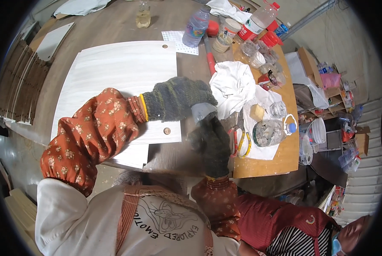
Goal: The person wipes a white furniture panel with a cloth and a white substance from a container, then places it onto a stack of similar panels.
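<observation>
My left hand, in a dark grey-green knit glove with a yellow cuff, reaches over the right part of a white board. Its fingers curl beside a small translucent plastic piece, perhaps a cup. From below, my right hand in a dark glove meets the same piece; its thumb side is blurred. The two hands are close together, and their fingers partly hide what they hold. Two small round brown spots mark the board, the upper spot and the lower spot.
Right of my hands lie a crumpled white cloth, yellow-and-red-handled scissors and a sideways clear bottle. Bottles and jars stand behind, including a red-capped bottle. Stacked panels stand at left. A co-worker in red is at lower right.
</observation>
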{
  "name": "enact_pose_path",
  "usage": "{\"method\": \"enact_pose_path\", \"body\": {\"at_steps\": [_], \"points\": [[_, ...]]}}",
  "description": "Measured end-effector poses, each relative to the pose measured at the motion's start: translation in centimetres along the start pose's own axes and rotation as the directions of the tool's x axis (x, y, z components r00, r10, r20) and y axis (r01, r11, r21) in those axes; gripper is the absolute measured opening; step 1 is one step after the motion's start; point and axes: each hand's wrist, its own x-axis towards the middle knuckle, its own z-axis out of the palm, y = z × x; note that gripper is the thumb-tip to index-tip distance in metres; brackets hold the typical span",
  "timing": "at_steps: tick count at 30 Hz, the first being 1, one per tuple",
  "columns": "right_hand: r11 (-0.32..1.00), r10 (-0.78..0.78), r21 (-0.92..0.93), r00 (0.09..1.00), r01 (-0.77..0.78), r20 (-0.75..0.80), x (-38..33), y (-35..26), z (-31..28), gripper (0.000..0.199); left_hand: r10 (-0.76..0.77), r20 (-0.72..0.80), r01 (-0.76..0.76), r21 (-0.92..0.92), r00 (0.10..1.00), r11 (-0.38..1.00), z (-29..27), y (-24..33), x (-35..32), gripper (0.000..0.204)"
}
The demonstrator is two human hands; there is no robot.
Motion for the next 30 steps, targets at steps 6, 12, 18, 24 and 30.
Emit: {"method": "enact_pose_path", "body": {"at_steps": [6,12,18,24,30], "points": [[0.982,0.006,0.189,0.990,0.021,-0.142,0.2,-1.6,0.8,0.022,-0.122,0.021,0.123,-0.243,0.992,0.962,0.0,-0.2,0.3,0.055],[-0.251,-0.830,-0.827,0.327,0.503,0.452,2.2,-2.0,-5.2,0.022,-0.351,-0.012,0.342,-0.203,0.936,0.918,-0.4,0.6,0.3,0.057],[0.381,-0.864,-0.772,0.493,0.509,-0.101,6.5,-6.3,-9.8,0.023,-0.342,0.071,0.349,-0.200,0.937,0.915,-0.5,0.6,0.5,0.045],[0.961,-0.278,-0.121,0.858,0.250,-0.433,9.8,-4.7,-9.7,0.043,-0.333,0.032,0.329,-0.271,0.942,0.905,-0.6,0.0,-0.5,0.040],[0.614,-0.761,-0.592,0.590,0.522,-0.268,3.8,0.7,-6.9,0.036,-0.183,-0.074,0.172,-0.133,0.980,0.976,0.2,-0.3,0.0,0.039]]}}
